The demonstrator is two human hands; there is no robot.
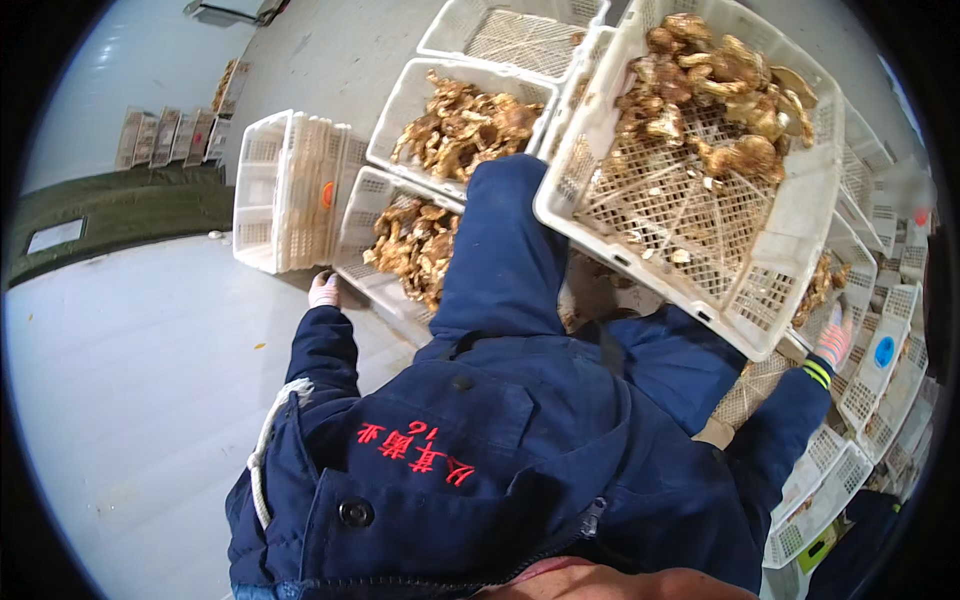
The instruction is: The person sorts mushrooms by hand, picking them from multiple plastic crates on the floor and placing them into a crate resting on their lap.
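Note:
My left hand (323, 291), in a pale glove with dark fingertips, is by the outer corner of a white mesh crate of brown mushrooms (408, 250). Its fingers are too small to read. On the right, my right hand (833, 337) wears a striped glove, its fingers stretched out beside a crate holding some mushrooms (822, 290). A large white crate (700, 290) sits tilted before me above my knee, with brown mushrooms (735, 85) heaped at its far end and small crumbs on its mesh floor. Neither hand touches this crate.
Nested white crates (290, 190) stand on the left. Behind my knee is another mushroom-filled crate (380, 140), with a bare crate (430, 40) beyond it. More crates (880, 370) crowd the right side, and others (170, 135) line the far left wall. Another person's dark sleeve (865, 545) shows lower right.

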